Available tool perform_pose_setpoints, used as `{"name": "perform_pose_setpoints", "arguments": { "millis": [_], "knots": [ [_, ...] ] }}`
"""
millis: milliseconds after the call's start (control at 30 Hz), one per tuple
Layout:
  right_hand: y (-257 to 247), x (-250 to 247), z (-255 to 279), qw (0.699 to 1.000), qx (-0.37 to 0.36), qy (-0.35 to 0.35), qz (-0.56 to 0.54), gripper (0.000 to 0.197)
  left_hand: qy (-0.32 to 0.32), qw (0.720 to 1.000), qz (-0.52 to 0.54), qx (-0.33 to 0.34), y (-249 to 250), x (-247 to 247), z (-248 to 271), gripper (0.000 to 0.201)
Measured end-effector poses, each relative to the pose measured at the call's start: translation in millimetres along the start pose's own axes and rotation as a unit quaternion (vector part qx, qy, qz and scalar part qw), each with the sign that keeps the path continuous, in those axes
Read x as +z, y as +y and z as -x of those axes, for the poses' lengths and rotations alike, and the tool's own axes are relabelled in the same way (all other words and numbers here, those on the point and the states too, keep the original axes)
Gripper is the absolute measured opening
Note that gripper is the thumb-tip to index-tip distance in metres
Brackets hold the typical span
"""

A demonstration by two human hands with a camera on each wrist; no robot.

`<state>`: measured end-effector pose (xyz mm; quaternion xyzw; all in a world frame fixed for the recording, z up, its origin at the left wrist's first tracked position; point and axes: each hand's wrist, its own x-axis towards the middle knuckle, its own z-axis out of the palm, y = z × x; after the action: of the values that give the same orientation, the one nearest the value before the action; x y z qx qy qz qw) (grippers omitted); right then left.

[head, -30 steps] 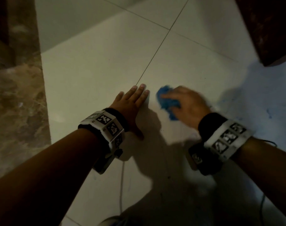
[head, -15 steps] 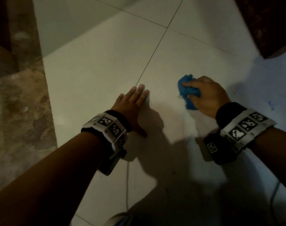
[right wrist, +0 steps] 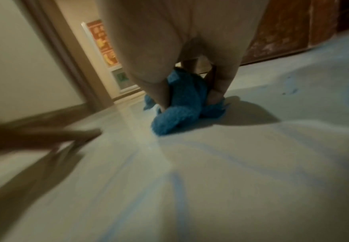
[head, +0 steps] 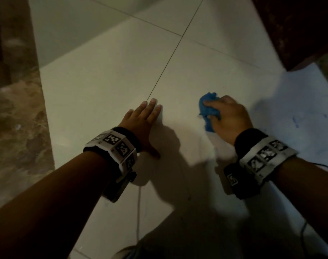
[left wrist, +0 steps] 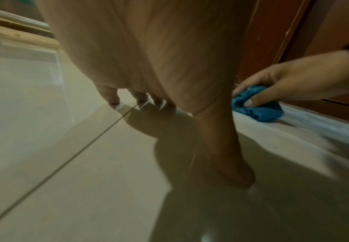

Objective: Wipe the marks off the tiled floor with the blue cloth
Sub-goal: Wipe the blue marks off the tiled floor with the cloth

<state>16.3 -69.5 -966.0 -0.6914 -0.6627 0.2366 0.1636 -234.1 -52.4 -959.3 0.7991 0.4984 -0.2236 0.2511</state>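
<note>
The right hand (head: 232, 118) has its fingers curled tight around the blue cloth (head: 208, 113), which is scrunched into a ball and pressed onto the tiled floor (head: 112, 81). The cloth pokes out ahead of that grip and under it, touching the tile. The left hand (head: 142, 124) lies flat on the floor, off to the left of the grip, with its fingers straight and holding nothing. It looks like it props the person up.

The blue marks (head: 297, 118) are on the floor to the right of the grip, on the side away from the flat hand. Pale blue streaks (right wrist: 177, 188) also show on the tile behind the grip, closer to the wrist.

I think the wiping is partly done, because marks are left. To do it well, push the cloth down firmly and rub toward the right, over the blue squiggles. Keep the cloth bunched under the fingers so it does not slip out. Turn it to a clean side if it smears the blue around.

No boxes, bowls or buckets show in any view.
</note>
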Motion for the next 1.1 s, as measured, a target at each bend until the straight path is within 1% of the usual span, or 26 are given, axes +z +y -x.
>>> {"name": "perform_pose_setpoints", "arguments": {
  "millis": [33, 67, 133, 167, 200, 233, 300, 333, 367, 400, 433, 467, 500, 533, 567, 600, 633, 700, 733, 800, 833, 900, 967, 1033, 1067, 1100],
  "knots": [
    [-6, 7, 6, 1.0, -0.013, -0.008, 0.004, 0.037, -0.002, 1.0, -0.001, -0.003, 1, -1, 0, 0.139],
    [-16, 15, 15, 0.998, -0.043, -0.033, 0.011, 0.038, -0.003, 1.0, -0.002, -0.007, 2, -1, -1, 0.139],
    [-32, 26, 35, 0.985, -0.118, -0.119, 0.037, 0.041, -0.004, 1.0, -0.004, -0.011, 3, -2, 0, 0.139],
    [-33, 27, 38, 0.977, -0.148, -0.146, 0.045, 0.042, -0.004, 1.0, -0.004, -0.012, 3, -2, 0, 0.139],
    [-29, 23, 34, 0.976, -0.156, -0.147, 0.031, 0.042, -0.004, 1.0, -0.003, -0.01, 3, -2, 1, 0.139],
    [-21, 17, 25, 0.983, -0.139, -0.121, 0.005, 0.041, -0.003, 1.0, -0.001, -0.009, 3, -2, 1, 0.139],
    [2, 2, 4, 0.997, -0.047, -0.052, -0.016, 0.038, -0.003, 1.0, 0.001, -0.008, 2, 0, 1, 0.14],
    [9, -5, -3, 0.999, -0.001, -0.031, -0.013, 0.037, -0.003, 1.0, 0.001, -0.009, 2, 0, 1, 0.14],
    [12, -6, -4, 1.0, 0.024, -0.015, -0.006, 0.037, -0.004, 1.0, 0.001, -0.011, 3, 0, 0, 0.14],
    [7, -3, -1, 1.0, 0.024, -0.008, -0.001, 0.037, -0.004, 1.0, 0.001, -0.013, 3, 0, -1, 0.141],
    [-4, 4, 6, 1.0, -0.005, -0.014, -0.001, 0.037, -0.004, 1.0, 0.001, -0.016, 5, 0, -2, 0.141],
    [-18, 13, 18, 0.998, -0.053, -0.039, -0.004, 0.038, -0.006, 1.0, 0.0, -0.018, 5, 0, -2, 0.141],
    [-30, 19, 28, 0.991, -0.113, -0.076, 0.007, 0.041, -0.005, 1.0, 0.0, -0.019, 6, 0, -1, 0.141],
    [-37, 23, 34, 0.98, -0.147, -0.131, 0.027, 0.044, -0.003, 1.0, 0.0, -0.02, 6, 0, -1, 0.14],
    [-39, 22, 34, 0.971, -0.16, -0.171, 0.04, 0.046, 0.0, 1.0, 0.001, -0.018, 6, 0, 0, 0.14],
    [-35, 18, 26, 0.972, -0.15, -0.179, 0.032, 0.048, 0.003, 1.0, 0.002, -0.014, 5, 0, 2, 0.139],
    [-27, 12, 15, 0.981, -0.118, -0.152, 0.013, 0.047, 0.007, 1.0, 0.002, -0.01, 4, 1, 3, 0.139],
    [-8, -1, -6, 0.996, -0.018, -0.085, -0.001, 0.043, 0.013, 1.0, 0.006, -0.006, 3, 3, 5, 0.138],
    [-3, -4, -13, 0.998, 0.023, -0.063, 0.008, 0.042, 0.015, 1.0, 0.009, -0.005, 2, 4, 5, 0.137],
    [-7, 1, -12, 0.997, 0.039, -0.057, 0.02, 0.04, 0.018, 1.0, 0.015, -0.005, 2, 5, 5, 0.136],
    [-16, 8, -6, 0.998, 0.017, -0.061, 0.014, 0.039, 0.02, 1.0, 0.017, -0.005, 1, 6, 6, 0.136],
    [-39, 22, 16, 0.993, -0.074, -0.096, 0.002, 0.04, 0.024, 0.999, 0.022, -0.005, 0, 7, 6, 0.135],
    [-56, 31, 38, 0.973, -0.152, -0.171, 0.037, 0.044, 0.026, 0.999, 0.026, -0.007, 0, 9, 9, 0.132],
    [-56, 28, 43, 0.953, -0.182, -0.232, 0.062, 0.045, 0.028, 0.999, 0.028, -0.008, 0, 9, 12, 0.13],
    [-51, 23, 39, 0.953, -0.185, -0.235, 0.051, 0.046, 0.028, 0.999, 0.029, -0.007, 0, 9, 13, 0.129],
    [-43, 18, 32, 0.959, -0.181, -0.218, 0.026, 0.045, 0.027, 0.999, 0.03, -0.007, -1, 9, 14, 0.129]
  ]
}}
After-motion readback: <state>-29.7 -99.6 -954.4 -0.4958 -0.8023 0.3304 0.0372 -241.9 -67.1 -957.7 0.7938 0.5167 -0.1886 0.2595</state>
